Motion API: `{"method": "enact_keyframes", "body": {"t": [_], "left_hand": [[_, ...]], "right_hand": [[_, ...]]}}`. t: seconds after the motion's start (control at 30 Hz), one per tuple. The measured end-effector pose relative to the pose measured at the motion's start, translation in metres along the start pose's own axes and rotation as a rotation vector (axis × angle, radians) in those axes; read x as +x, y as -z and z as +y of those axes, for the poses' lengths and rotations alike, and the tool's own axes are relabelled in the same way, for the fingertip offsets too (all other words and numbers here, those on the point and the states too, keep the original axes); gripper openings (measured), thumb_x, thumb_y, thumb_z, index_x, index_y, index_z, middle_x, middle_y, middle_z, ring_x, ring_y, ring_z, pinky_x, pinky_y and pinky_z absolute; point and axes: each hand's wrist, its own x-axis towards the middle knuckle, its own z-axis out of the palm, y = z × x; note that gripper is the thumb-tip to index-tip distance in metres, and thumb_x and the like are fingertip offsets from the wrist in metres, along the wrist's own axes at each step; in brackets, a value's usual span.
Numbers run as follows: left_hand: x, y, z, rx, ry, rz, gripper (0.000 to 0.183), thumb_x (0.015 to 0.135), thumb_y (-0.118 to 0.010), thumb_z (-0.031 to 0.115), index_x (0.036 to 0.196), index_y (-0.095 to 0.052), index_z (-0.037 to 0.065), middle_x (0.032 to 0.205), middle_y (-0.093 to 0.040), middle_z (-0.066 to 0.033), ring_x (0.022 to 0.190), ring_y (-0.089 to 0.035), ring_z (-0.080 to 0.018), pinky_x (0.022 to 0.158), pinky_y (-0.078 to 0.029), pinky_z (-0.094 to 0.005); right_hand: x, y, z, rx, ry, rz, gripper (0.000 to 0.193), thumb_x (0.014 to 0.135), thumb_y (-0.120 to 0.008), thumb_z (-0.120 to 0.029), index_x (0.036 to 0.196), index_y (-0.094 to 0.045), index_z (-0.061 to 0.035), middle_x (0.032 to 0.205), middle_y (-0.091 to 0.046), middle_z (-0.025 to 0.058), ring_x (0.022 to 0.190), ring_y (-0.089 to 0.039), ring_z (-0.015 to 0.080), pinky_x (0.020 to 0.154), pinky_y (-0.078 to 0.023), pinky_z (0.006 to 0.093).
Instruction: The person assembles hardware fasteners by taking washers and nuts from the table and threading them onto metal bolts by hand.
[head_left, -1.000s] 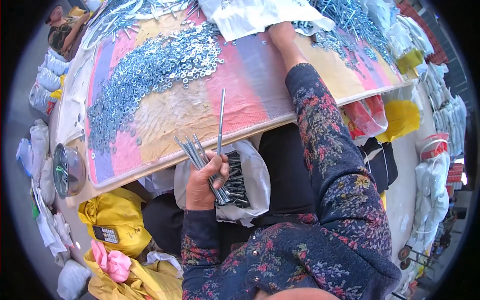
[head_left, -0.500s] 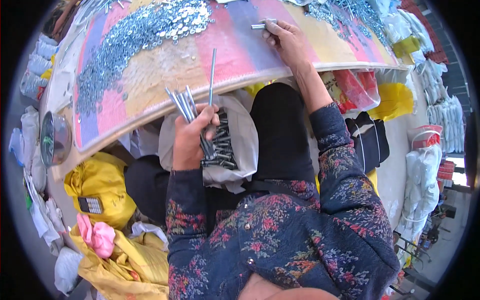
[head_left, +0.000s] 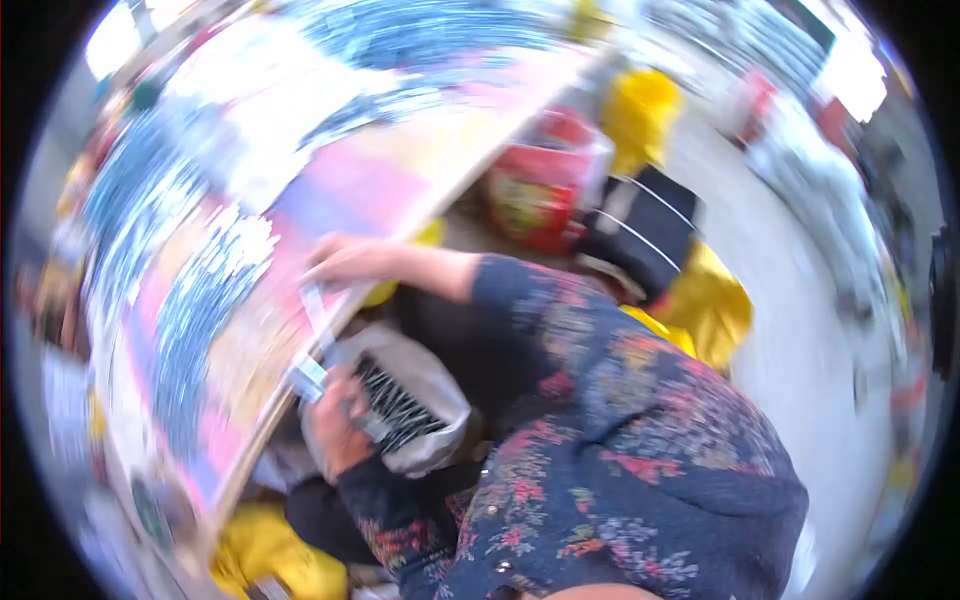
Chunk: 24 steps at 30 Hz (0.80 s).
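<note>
My left hand [head_left: 338, 425] is closed around a bunch of short metal rods [head_left: 307, 377] at the table's front edge. One longer thin rod [head_left: 318, 318] stands up from that hand, slanting toward the table. At its upper end is my right hand [head_left: 345, 260], fingers pinched together; blur hides what is between them. Just beside my left hand, a white sack [head_left: 448, 385] lies open in my lap with many dark metal pieces [head_left: 400, 405] in it.
A table [head_left: 340, 205] with a striped cover bears heaps of small metal parts [head_left: 205, 320], all smeared by motion. To the right stand a red patterned bag [head_left: 540, 190], a black bundle [head_left: 648, 225] and yellow bags [head_left: 710, 300]. Another yellow bag [head_left: 275, 550] lies lower left.
The whole view has swung to the right and blurred. My right hand has come from over the table, where it held short metal tubes, to the long rod's tip near my left hand.
</note>
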Motion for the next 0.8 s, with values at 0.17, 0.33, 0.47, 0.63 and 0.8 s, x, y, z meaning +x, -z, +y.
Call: {"method": "enact_keyframes", "body": {"t": [0.17,0.33,0.47,0.63,0.8], "left_hand": [[-0.017,-0.004,0.018,-0.090,-0.025,-0.074,0.010,0.095,-0.054,0.012,0.093,-0.050,0.003,0.073,-0.048,-0.0006,0.055,-0.046,-0.0049,0.040,-0.036,-0.0166],[0.001,0.013,0.004,-0.021,-0.008,-0.077,0.011,0.096,-0.054,0.013,0.095,-0.051,0.002,0.073,-0.049,-0.0012,0.055,-0.045,-0.0042,0.037,-0.036,-0.0167],[-0.015,0.004,0.013,0.014,-0.103,0.041,0.006,0.092,-0.056,0.006,0.096,-0.052,0.004,0.075,-0.050,0.0008,0.057,-0.046,-0.0036,0.041,-0.034,-0.0163],[-0.025,-0.009,0.018,0.124,-0.120,0.132,0.009,0.085,-0.062,0.011,0.083,-0.059,0.003,0.065,-0.050,0.0025,0.052,-0.043,-0.0045,0.043,-0.030,-0.0192],[-0.029,0.016,0.026,0.182,-0.320,0.227,0.012,0.083,-0.064,0.008,0.088,-0.062,-0.003,0.072,-0.058,-0.0039,0.052,-0.048,-0.0069,0.044,-0.035,-0.0188]], "right_hand": [[0.008,0.010,-0.060,0.171,-0.345,0.283,0.025,0.080,-0.061,-0.021,0.069,-0.064,0.0014,0.060,-0.060,0.0052,0.057,-0.056,0.0144,0.056,-0.045,0.0322],[-0.003,-0.014,-0.032,0.303,-0.388,0.122,0.026,0.078,-0.061,-0.022,0.073,-0.066,0.0023,0.063,-0.061,0.0070,0.060,-0.058,0.0158,0.057,-0.045,0.0341],[0.015,-0.004,-0.013,0.186,-0.359,0.342,0.026,0.076,-0.064,-0.024,0.085,-0.069,-0.0001,0.070,-0.064,0.0075,0.064,-0.059,0.0158,0.061,-0.048,0.0319],[0.019,-0.043,-0.029,0.139,-0.284,0.048,0.030,0.087,-0.059,-0.026,0.095,-0.068,0.0012,0.077,-0.062,0.0048,0.073,-0.054,0.0122,0.071,-0.047,0.0290],[0.051,-0.044,-0.070,0.443,-0.487,-0.152,0.023,0.087,-0.064,-0.024,0.096,-0.070,-0.0028,0.079,-0.063,0.0000,0.062,-0.051,0.0045,0.055,-0.041,0.0198]]}}
